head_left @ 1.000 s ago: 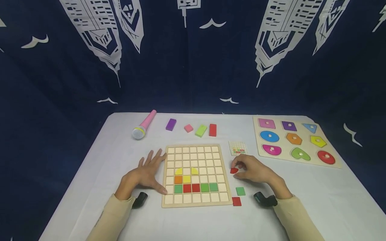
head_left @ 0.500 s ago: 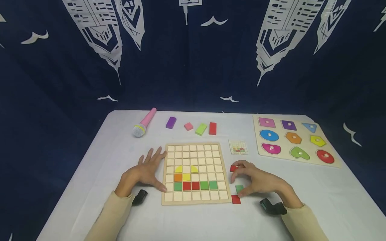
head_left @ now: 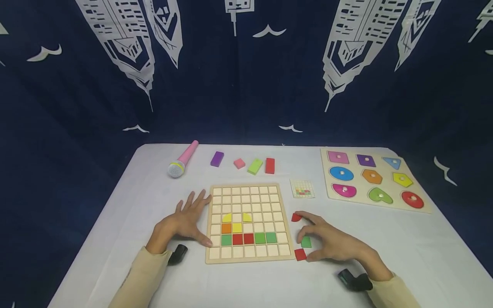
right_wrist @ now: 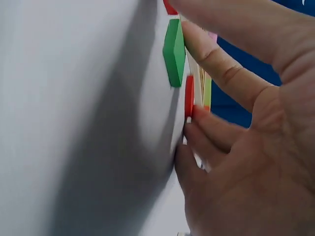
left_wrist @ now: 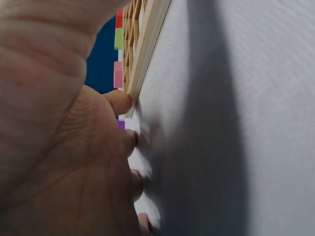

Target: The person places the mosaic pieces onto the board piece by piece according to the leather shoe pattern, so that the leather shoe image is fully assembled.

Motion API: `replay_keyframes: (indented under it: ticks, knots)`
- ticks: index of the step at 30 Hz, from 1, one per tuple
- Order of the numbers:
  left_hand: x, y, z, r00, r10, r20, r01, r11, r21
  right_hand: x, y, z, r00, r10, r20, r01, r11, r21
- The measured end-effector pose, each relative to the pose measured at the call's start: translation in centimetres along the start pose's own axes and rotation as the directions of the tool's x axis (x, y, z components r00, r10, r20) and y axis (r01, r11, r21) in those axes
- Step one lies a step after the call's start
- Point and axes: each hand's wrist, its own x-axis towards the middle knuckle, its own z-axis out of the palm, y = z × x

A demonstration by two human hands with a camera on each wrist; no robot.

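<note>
A wooden grid board (head_left: 246, 187) lies on the white table, with yellow, orange, green and red tiles in its lower rows. My left hand (head_left: 188, 222) rests flat on the table, fingers spread, its thumb against the board's left edge (left_wrist: 147, 44). My right hand (head_left: 317, 239) lies just right of the board with relaxed, spread fingers. A green square tile (head_left: 306, 241) (right_wrist: 173, 51) sits between its thumb and fingers. The thumb tip is next to a red square tile (head_left: 300, 254) (right_wrist: 189, 96), and the index fingertip is by a small red piece (head_left: 295, 217). Neither hand grips anything.
Along the far side lie a pink toy microphone (head_left: 184, 159) and purple (head_left: 217, 158), pink (head_left: 239, 163), green (head_left: 255, 166) and red (head_left: 270, 165) blocks. A small pattern card (head_left: 303, 188) lies right of the board. A shape puzzle board (head_left: 356, 173) fills the far right.
My right hand has drawn back toward me, from the small red piece to around the green tile and the red tile. The left hand has stayed put.
</note>
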Motion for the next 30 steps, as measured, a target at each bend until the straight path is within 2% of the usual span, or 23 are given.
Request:
replay_keyframes:
  ticks: [10,18,21,24,30]
  knots:
    - [-0.1,0.0,0.0,1.0,0.009,-0.001,-0.009,1.0,0.01,0.3,1.3,-0.5,0.999,-0.009,-0.048,0.007,0.999,-0.042]
    - [-0.1,0.0,0.0,1.0,0.005,0.0,-0.005,1.0,0.004,1.3,0.7,-1.0,0.989,-0.069,-0.133,0.057,0.994,-0.088]
    - [-0.1,-0.1,0.1,1.0,0.0,0.0,0.0,1.0,0.009,2.2,-0.1,-1.2,0.981,-0.116,-0.156,0.1,0.989,-0.107]
    - [-0.1,-0.1,0.0,1.0,-0.001,-0.002,0.001,1.0,0.01,3.7,-1.2,-1.1,0.978,-0.15,-0.147,0.137,0.986,-0.094]
    - [0.0,0.0,0.0,1.0,0.001,0.005,-0.001,1.0,0.014,7.4,-4.0,-0.2,0.985,-0.142,-0.096,0.139,0.99,-0.035]
